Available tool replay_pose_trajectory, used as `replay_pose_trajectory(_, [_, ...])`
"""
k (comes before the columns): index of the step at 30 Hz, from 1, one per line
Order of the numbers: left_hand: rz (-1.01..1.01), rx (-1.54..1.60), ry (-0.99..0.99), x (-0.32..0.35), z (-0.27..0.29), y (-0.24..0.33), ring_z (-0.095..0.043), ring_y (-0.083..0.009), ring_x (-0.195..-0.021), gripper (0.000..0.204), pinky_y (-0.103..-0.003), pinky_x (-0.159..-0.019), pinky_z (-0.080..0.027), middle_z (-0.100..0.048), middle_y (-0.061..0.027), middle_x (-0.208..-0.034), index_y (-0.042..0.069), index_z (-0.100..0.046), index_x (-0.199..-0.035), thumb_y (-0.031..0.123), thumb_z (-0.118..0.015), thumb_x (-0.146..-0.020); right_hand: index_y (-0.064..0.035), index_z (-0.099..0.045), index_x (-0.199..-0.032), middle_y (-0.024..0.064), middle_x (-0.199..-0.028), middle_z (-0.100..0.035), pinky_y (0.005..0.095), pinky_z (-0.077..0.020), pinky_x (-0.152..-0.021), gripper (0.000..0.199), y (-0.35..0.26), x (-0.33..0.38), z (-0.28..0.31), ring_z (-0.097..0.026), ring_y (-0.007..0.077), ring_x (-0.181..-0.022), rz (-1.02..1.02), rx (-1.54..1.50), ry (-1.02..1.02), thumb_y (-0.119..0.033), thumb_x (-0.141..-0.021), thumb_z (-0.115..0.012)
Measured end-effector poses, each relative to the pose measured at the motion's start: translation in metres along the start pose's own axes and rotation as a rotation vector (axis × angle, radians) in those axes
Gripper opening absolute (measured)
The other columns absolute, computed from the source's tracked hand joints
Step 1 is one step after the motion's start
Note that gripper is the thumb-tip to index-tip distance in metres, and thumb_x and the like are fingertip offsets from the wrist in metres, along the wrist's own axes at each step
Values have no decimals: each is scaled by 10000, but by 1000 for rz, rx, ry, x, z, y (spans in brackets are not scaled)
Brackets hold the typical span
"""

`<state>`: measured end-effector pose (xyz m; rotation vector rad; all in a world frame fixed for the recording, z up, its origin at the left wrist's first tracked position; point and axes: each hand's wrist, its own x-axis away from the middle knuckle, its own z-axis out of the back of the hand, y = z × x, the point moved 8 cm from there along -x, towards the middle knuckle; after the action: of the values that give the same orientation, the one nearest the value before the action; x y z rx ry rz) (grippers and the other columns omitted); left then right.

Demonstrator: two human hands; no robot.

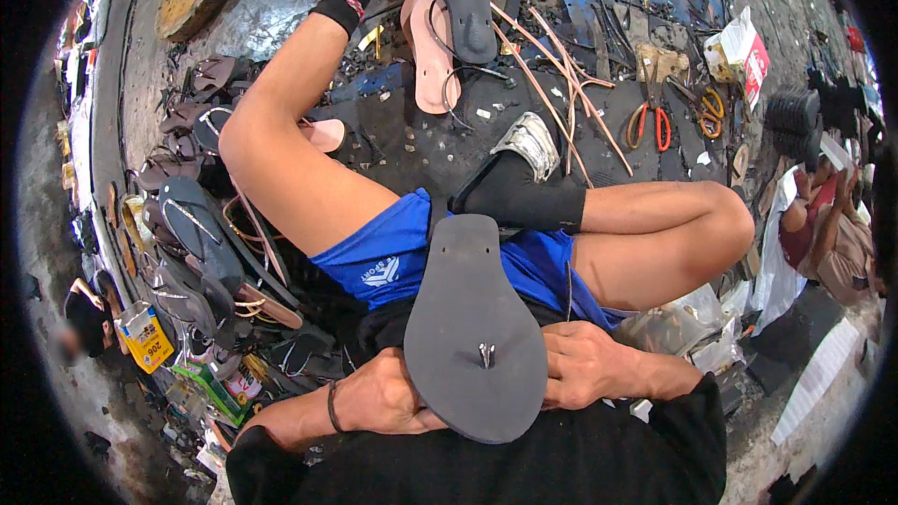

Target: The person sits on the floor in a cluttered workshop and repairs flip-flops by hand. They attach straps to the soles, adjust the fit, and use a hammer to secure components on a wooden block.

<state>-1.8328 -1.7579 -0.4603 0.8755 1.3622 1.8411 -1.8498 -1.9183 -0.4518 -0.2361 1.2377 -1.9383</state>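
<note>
Both hands grip 1 dark grey sandal sole (474, 332), held underside up over the lap. The left hand (383, 399) closes on its left edge near the wide end, fingers tucked beneath, and the right hand (582, 365) clamps the opposite edge. A small metal strap end (485, 353) pokes through the sole between the 2 hands. Beyond the hands lie blue shorts (393, 257) and bent knees. Farther ahead of the right hand, orange-handled scissors (648, 123) rest on the floor; a pink sole (432, 56) lies farther out. Stacked sandals (192, 224) sit left of the left hand.
</note>
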Motion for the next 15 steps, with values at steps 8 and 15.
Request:
replay_pose_trajectory(8, [-53, -5, 56, -5, 6, 8, -735, -303, -898, 292, -391, -794, -595, -743, -136, -1008, 30, -761, -987, 221, -829, -776, -6, -664, -862, 142, -872, -666, 360, -589, -672, 312, 0, -7, 7, -691, 274, -772, 60, -28, 82, -261, -746, -801])
replay_pose_trajectory(15, [-53, -36, 60, -3, 9, 10, -738, -293, -910, 288, -374, -797, -591, -751, -123, -999, 31, -768, -952, 234, -837, -759, 18, -663, -866, 148, -854, -665, 359, -584, -653, 322, 1, -9, 8, -688, 271, -743, 63, -57, 70, -254, -756, -796])
